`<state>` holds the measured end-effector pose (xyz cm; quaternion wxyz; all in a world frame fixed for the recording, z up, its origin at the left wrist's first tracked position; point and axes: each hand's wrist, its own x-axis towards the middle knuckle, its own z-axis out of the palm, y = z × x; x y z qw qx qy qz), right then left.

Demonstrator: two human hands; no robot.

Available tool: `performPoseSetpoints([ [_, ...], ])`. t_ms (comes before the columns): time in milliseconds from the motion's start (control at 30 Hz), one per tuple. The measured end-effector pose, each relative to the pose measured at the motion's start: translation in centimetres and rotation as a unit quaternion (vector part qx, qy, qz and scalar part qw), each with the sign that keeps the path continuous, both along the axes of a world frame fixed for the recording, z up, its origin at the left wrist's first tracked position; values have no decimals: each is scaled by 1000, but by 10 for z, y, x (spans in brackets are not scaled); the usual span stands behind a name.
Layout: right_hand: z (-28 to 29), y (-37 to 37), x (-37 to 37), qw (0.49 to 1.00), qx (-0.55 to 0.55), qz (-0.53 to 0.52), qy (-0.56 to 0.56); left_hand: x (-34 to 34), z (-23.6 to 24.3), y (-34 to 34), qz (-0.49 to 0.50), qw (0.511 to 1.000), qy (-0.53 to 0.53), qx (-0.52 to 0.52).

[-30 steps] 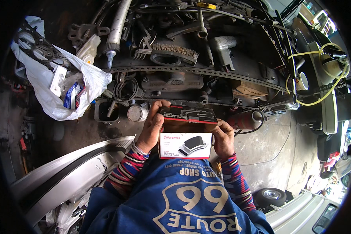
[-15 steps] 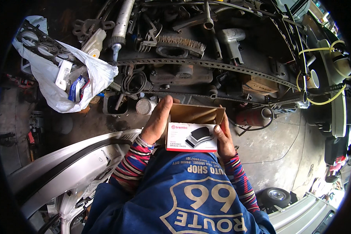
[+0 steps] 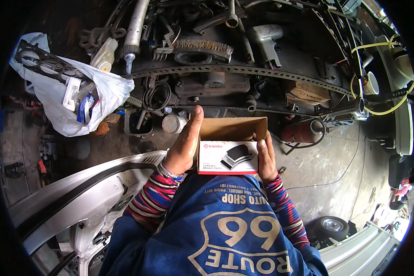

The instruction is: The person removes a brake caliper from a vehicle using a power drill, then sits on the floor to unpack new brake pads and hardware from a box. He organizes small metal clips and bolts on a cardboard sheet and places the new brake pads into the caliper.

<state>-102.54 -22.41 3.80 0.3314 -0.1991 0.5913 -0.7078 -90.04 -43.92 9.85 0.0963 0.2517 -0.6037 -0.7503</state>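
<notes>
A white brake pad box [image 3: 211, 158] with a red lower edge and a picture of a pad on its front is held in front of my waist. Its top is open and a brown cardboard flap [image 3: 230, 122] stands up at the back; the contents cannot be made out. My left hand [image 3: 183, 146] presses its palm against the left side, thumb pointing up. On the other side my right hand [image 3: 266, 158] grips the box, its thumb at the upper right front edge and its fingers partly hidden behind.
Beyond the box is a cluttered workbench with a perforated metal rail [image 3: 207, 68], a wire brush [image 3: 204, 47] and an air tool [image 3: 267, 43]. A white plastic bag [image 3: 46, 99] sits at left. A white car door [image 3: 96, 188] stands lower left, a red cylinder [image 3: 303, 131] at right.
The box has risen slightly and its open inside shows less. My right thumb has shifted up to the box's upper right edge. Both hands stay on the box; the view has shifted a little.
</notes>
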Motion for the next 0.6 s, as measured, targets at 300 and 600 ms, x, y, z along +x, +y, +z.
performPoseSetpoints([
  [300, -6, 11, -5, 999, -15, -16, -44, -18, 20, 18, 56, 980, -63, 179],
  [600, -8, 21, -12, 990, -46, 98, -89, -11, -27, 23, 136, 980, -62, 130],
])
